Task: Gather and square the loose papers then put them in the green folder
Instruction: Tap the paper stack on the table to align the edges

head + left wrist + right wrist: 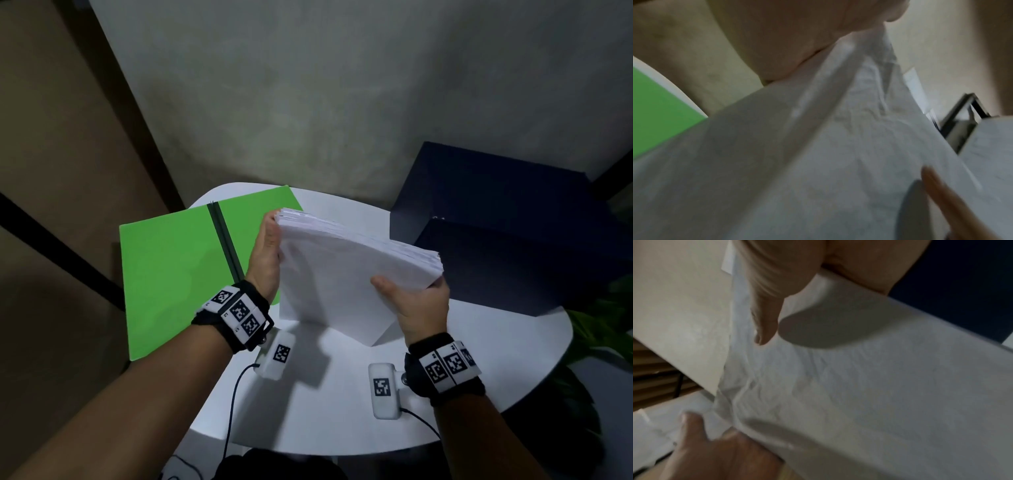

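Papers (342, 274): a thick white stack that I see gathered and raised on edge over the table (513, 359), its lower edge at or just above the tabletop (contact I cannot confirm), tilted so the broad face is toward me; the top sheet is creased in both wrist views.
Stack edges: the upper left corner shows sheet ends slightly fanned; the right side looks more even.
Green folder (178, 267): lying open and flat on the table, just left of the papers, with a dark spine strip running down its middle; its right leaf passes behind the stack's left edge.
Left hand (265, 260): I read it as grasping the papers along their left edge, palm against the side of the stack, fingers hidden behind the sheets in the head view; the left wrist view shows the thumb (797, 40) laid against the paper.
Right hand (416, 308): clasping the papers at their lower right corner, thumb (766, 318) pressed on the near face, fingers wrapped behind.
Dark blue box (513, 233): standing on the table to the right of the papers, apart from them.
Wrist units: a marker-tagged band and a white camera block on each forearm, below the papers, each with a black cable.
Green plant (603, 329): beyond the table's right rim, to the right of the papers.
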The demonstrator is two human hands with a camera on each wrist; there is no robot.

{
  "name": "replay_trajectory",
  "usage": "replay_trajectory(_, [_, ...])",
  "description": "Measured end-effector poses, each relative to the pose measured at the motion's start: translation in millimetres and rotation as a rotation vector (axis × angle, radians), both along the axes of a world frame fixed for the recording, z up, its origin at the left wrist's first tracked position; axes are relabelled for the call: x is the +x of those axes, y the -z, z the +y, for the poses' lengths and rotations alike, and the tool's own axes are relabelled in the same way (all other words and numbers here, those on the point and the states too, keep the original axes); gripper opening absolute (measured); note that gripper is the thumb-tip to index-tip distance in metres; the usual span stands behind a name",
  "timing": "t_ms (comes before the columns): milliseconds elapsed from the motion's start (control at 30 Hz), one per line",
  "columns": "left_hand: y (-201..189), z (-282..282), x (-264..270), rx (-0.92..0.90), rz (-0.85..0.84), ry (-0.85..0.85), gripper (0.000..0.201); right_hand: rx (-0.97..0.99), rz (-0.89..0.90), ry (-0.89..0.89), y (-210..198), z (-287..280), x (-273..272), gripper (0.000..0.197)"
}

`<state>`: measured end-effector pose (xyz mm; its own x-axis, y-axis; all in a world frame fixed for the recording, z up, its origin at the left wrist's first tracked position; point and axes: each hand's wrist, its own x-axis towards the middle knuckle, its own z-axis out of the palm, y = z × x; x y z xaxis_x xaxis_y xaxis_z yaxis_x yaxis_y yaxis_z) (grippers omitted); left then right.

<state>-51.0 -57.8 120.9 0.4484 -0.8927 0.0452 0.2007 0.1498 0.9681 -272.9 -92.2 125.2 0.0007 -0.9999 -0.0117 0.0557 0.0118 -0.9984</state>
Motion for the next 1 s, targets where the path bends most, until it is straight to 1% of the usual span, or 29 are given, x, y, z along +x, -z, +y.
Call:
replay_trajectory(67, [-5.3,1.1,-1.3,0.013,0.01,0.011,0.104,0.009,-0.005,-0.007,2.8,-2.3,-0.9,0.054])
replay_trajectory(167, [-6.7,1.2,-2.5,-0.012,0.011,0.024,0.116,0.037,-0.015,-0.01,3.7,-2.5,1.5,0.05])
replay_trajectory(200, [-7.0,0.7,-1.8,-0.012,0.016,0.022,0.117,0.038,-0.019,-0.007,4.7,-3.0,0.9,0.05])
replay_trajectory(267, [-5.5,-0.2,-0.1,-0.015,-0.001,0.027,0.114,0.036,-0.021,-0.003,2.6,-1.7,-0.3,0.052])
replay_trajectory(367, [-5.5,-0.2,1.4,-0.028,-0.037,-0.005,0.107,-0.006,0.003,0.006,-0.2,-1.2,-1.9,0.06])
replay_trajectory(433, [-3.2,0.5,0.4,-0.06,-0.06,0.028,0.106,-0.033,0.016,-0.012,-4.6,1.6,-0.1,0.063])
replay_trajectory(533, [-2.6,-0.6,0.3,-0.046,-0.077,0.009,0.105,-0.085,0.012,0.0,-5.9,-0.1,1.1,0.067])
replay_trajectory(600, [-1.4,0.0,-1.5,-0.048,-0.097,0.023,0.105,-0.084,0.018,-0.001,-3.1,-1.4,1.7,0.067])
replay_trajectory(667, [-1.5,1.0,-2.2,-0.037,-0.128,0.039,0.104,-0.056,0.02,0.026,2.1,-2.6,0.8,0.061])
replay_trajectory(767, [-7.3,4.1,3.5,0.003,-0.156,0.096,0.108,0.027,0.006,0.029,4.0,-2.2,1.5,0.04])
replay_trajectory(800, [-12.5,5.5,6.7,-0.001,-0.202,0.083,0.107,0.031,0.01,0.023,3.5,-2.4,2.0,0.036])
replay_trajectory(833, [-19.8,6.6,10.3,-0.024,-0.304,0.039,0.105,0.027,0.012,0.016,0.5,-3.0,2.7,0.034])
replay_trajectory(867, [-31.1,7.5,13.0,-0.061,-0.474,-0.021,0.103,0.009,0.015,0.012,-5.3,-4.3,3.4,0.034])
replay_trajectory(900, [-46.4,8.8,13.2,-0.104,-0.699,-0.088,0.101,-0.024,0.022,0.005,-13.3,-6.0,4.5,0.034])
replay_trajectory(933, [-64.4,11.1,10.7,-0.131,-0.963,-0.147,0.1,-0.069,0.048,-0.008,-22.3,-8.4,6.2,0.033])
replay_trajectory(967, [-82.6,12.4,5.5,-0.127,-1.222,-0.185,0.097,-0.134,0.094,-0.038,-31.6,-10.5,8.8,0.03])
replay_trajectory(1000, [-100.6,13.7,-2.3,-0.084,-1.428,-0.176,0.094,-0.22,0.162,-0.086,-40.1,-12.0,12.0,0.027])
